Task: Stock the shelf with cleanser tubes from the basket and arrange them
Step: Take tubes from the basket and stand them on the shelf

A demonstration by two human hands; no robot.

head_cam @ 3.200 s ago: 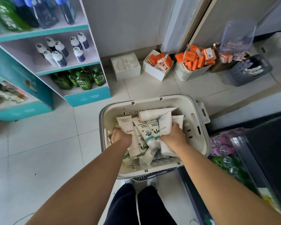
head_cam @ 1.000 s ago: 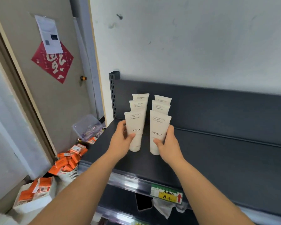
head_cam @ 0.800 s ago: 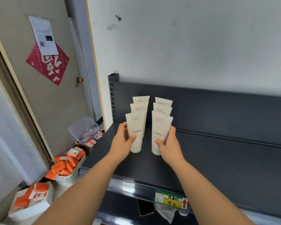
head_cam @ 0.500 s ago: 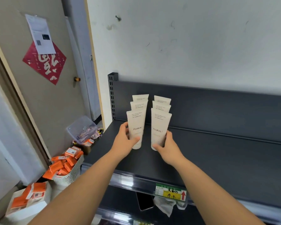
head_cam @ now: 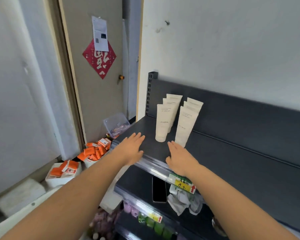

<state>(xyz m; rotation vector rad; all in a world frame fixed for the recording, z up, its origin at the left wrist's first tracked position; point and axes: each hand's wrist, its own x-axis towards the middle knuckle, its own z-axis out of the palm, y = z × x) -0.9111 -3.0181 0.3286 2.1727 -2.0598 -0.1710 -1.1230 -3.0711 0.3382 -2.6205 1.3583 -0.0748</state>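
Since half a second earlier, the left hand and right hand had let go of the two front tubes and drawn back to the front edge of the shelf.

One pale wall filled the upper right, and one tan door stood at the left. The single dark shelf ran rightward from one slotted post at its left rear corner, with a dark back panel behind it.

Two bare forearms reached in from below. The left hand was held flat over the shelf's front left corner and the right hand flat over the front edge. They were apart, fingers straight, holding nothing. The right fingertips were just beside the base of the right front tube; whether they touched it could not be told.

Six tubes stood cap down near the shelf's left end, in two rows of three running front to back, close to the post. Bare shelf stretched to their right.

One clear rail along the front edge carried one yellow tag. Below it lay one black phone beside crumpled wrapping.

On the floor by the door, orange boxes filled two white containers, with one clear bin behind them. One red diamond and one white sheet hung on the door.
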